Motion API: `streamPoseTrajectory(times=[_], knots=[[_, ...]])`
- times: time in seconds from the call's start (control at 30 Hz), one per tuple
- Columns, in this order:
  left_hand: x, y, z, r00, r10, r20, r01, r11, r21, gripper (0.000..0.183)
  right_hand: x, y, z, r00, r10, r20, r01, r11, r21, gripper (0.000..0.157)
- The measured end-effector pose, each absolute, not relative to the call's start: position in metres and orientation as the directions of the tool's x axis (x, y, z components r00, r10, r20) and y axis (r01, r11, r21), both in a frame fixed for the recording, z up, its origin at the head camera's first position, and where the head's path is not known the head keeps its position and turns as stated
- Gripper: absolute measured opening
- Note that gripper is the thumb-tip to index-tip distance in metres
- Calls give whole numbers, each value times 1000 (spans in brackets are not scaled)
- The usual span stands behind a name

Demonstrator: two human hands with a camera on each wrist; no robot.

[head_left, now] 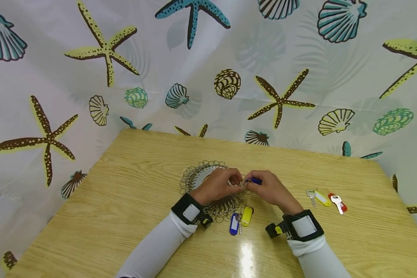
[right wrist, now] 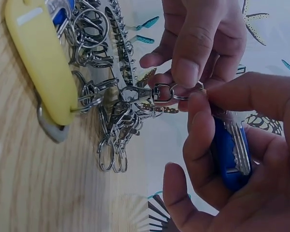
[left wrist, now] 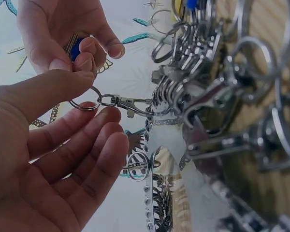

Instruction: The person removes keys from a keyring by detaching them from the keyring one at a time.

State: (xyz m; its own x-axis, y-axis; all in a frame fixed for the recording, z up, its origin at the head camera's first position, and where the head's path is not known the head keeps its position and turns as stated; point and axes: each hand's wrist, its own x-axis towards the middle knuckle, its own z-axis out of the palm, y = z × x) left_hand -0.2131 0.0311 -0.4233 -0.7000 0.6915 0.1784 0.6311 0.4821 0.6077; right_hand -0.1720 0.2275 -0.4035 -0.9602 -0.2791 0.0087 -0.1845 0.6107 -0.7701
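My left hand (head_left: 219, 186) pinches a split ring (right wrist: 180, 98) between thumb and fingers. That ring hangs from a swivel clip (left wrist: 128, 104) on the rim of a round metal rack (head_left: 196, 178), which is lined with several such clips and rings. My right hand (head_left: 268, 188) holds a blue key tag (right wrist: 223, 157) with a silver key (right wrist: 240, 147) lying against it, under curled fingers. Its thumb and forefinger tips meet at the split ring, right beside the left fingertips. The tag's own ring is hidden by the fingers.
A yellow key tag (head_left: 246, 216) and another blue key tag (head_left: 234, 224) with a key lie at the rack's near edge. Farther right on the wooden table (head_left: 142, 166) are a key with a yellow-edged tag (head_left: 322, 198) and a key on a red tag (head_left: 344, 207). A patterned curtain (head_left: 208, 58) hangs behind.
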Motion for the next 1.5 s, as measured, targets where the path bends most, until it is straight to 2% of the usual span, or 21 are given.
streamPoseTrajectory(times=[0.23, 0.47, 0.83, 1.2, 1.5], knots=[[-213, 30, -422, -710, 687, 155, 639, 535, 553, 25, -173, 227, -405, -944, -329, 17, -213, 570, -793, 13], [-214, 31, -424, -706, 685, 178, 649, 526, 550, 24, -173, 228, -405, -948, -316, 39, -234, 608, -759, 17], [-213, 32, -422, -697, 692, 187, 661, 520, 541, 24, -172, 231, -401, -943, -313, 109, -298, 656, -693, 7], [-213, 32, -423, -671, 717, 188, 680, 492, 544, 20, -173, 231, -406, -955, -286, 82, -265, 690, -674, 11], [-213, 32, -421, -689, 705, 169, 650, 497, 575, 24, -172, 232, -402, -945, -327, 25, -246, 654, -715, 16]])
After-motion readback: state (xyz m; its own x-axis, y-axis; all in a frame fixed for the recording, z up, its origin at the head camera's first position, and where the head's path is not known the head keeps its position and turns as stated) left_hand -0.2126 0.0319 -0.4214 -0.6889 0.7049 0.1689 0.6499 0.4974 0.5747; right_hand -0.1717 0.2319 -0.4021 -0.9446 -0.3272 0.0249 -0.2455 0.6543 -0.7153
